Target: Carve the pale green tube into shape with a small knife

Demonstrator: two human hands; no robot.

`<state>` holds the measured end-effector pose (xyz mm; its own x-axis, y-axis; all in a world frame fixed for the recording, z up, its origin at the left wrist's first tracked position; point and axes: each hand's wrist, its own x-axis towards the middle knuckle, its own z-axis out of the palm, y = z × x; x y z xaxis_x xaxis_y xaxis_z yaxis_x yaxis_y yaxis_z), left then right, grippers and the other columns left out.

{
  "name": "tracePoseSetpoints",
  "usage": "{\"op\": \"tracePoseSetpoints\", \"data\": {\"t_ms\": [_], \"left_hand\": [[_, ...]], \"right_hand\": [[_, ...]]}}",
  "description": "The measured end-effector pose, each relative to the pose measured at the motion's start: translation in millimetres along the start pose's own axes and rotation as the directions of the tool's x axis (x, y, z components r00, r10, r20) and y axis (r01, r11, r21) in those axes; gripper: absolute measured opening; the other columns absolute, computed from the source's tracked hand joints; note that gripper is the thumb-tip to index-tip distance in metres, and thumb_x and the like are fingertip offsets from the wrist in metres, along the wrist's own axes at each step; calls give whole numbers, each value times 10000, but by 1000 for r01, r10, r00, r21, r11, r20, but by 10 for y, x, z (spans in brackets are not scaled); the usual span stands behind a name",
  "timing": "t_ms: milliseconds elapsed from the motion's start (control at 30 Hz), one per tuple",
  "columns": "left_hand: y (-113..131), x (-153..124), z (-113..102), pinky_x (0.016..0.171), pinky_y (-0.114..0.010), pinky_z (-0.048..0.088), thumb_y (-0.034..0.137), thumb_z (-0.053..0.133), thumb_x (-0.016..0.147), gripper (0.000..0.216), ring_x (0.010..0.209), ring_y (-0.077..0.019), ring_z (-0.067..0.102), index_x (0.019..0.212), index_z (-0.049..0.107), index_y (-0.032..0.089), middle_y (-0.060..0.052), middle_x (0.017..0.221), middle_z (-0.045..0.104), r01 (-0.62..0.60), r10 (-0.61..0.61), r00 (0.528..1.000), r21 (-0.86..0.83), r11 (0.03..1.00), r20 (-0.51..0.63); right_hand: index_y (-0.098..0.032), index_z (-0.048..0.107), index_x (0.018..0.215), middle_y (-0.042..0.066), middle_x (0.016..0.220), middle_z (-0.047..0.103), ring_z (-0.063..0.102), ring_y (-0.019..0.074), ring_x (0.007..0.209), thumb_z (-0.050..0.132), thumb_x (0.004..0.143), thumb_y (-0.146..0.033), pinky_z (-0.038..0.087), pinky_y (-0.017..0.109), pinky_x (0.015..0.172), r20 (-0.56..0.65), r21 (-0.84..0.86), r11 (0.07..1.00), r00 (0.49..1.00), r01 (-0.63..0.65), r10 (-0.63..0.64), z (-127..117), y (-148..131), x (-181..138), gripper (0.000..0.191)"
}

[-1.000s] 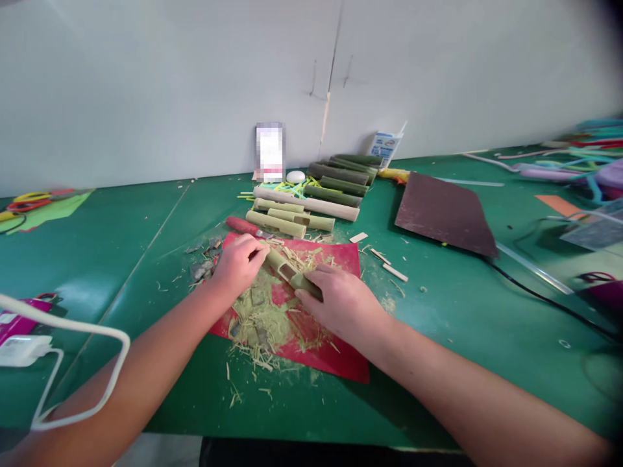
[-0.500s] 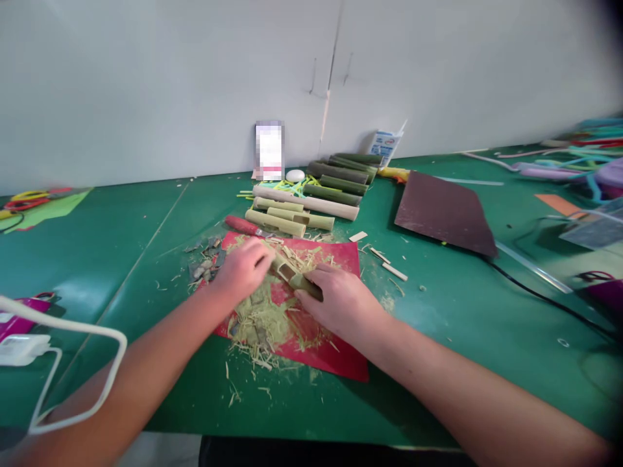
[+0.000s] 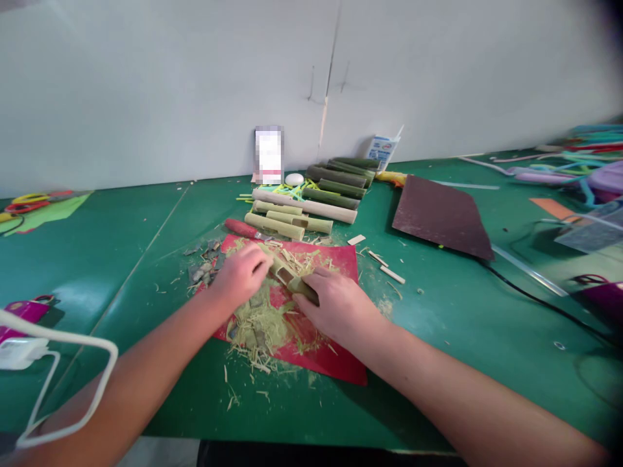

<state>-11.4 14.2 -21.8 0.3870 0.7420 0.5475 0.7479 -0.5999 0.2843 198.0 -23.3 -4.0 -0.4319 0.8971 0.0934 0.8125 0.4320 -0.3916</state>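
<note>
A short bamboo piece (image 3: 291, 279) lies slanted over a red sheet (image 3: 335, 358) covered with pale green shavings (image 3: 260, 321). My right hand (image 3: 337, 305) is closed on its near end and pins it down. My left hand (image 3: 241, 274) is closed at its far end, and what it grips there is hidden by the fingers. A red-handled knife (image 3: 241, 227) lies just beyond the sheet.
Peeled and dark green bamboo sticks (image 3: 311, 198) lie in rows by the wall, next to a white carton (image 3: 382, 148). A dark brown sheet (image 3: 440, 216) and a black cable (image 3: 535, 295) are on the right. A white charger and cord (image 3: 29, 353) sit near left.
My left hand slid a little toward me along the bamboo piece. The right hand kept its grip. The camera tipped slightly.
</note>
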Motion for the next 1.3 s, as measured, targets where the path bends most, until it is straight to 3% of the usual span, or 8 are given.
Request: {"op": "tracePoseSetpoints", "data": {"t_ms": [100,233,333,467,567,833,933,1300], "left_hand": [[6,2,0,642,-271,412,188,494,861,214,653,-136,498,652,529,158,-20,678,526,11,-10,998,15,1000,-59],[8,0,12,653,-267,422,182,485,866,193,670,-133,509,683,542,160,-23,708,543,-11,11,1000,-47,999,-1],[0,-1,11,635,-268,414,186,493,858,214,651,-135,498,649,531,162,-18,679,527,28,-28,997,-3,1000,-66],[12,-3,10,648,-262,424,179,488,860,185,674,-132,511,685,544,162,-24,714,543,-14,15,1000,-72,997,6],[11,6,17,632,-266,413,187,495,858,217,644,-132,493,645,526,162,-15,676,520,22,-23,997,-24,999,-69],[43,7,24,631,-266,405,193,488,862,215,655,-133,484,651,520,164,-11,672,512,31,-32,999,-20,999,-32],[51,-3,15,648,-266,412,182,473,870,197,678,-131,496,682,529,164,-17,706,526,10,-7,999,-63,998,38],[35,-8,-11,632,-267,405,195,505,854,209,642,-131,484,650,532,162,-11,670,511,38,-38,999,-25,999,-16]], "right_hand": [[-178,588,727,24,746,550,479,117,617,513,805,-301,314,257,547,3,-9,1000,1000,-15,15,-8,-4,-2,164],[-177,586,712,24,733,551,491,119,623,525,795,-289,317,255,546,12,7,1000,1000,-15,15,-27,-3,0,153],[-180,591,727,25,740,551,492,118,621,517,803,-297,317,255,548,12,17,999,1000,-27,27,-21,3,3,158],[-181,564,763,19,760,549,482,114,619,550,775,-295,308,251,544,-18,27,1000,1000,-11,11,8,11,-5,115],[-182,535,827,11,756,552,467,111,598,558,764,-292,276,248,512,-42,26,999,999,-28,29,21,6,-14,128],[-174,525,749,26,755,551,482,119,616,500,809,-283,271,265,531,-11,-54,998,1000,-20,20,-14,-42,-31,127],[-175,542,781,34,782,561,500,129,633,516,799,-287,280,268,534,-9,-81,997,1000,-1,0,-15,-44,-42,117],[-174,540,797,43,799,569,512,144,638,480,820,-318,268,279,520,-23,-150,989,1000,-4,1,11,-53,-59,158]]}}
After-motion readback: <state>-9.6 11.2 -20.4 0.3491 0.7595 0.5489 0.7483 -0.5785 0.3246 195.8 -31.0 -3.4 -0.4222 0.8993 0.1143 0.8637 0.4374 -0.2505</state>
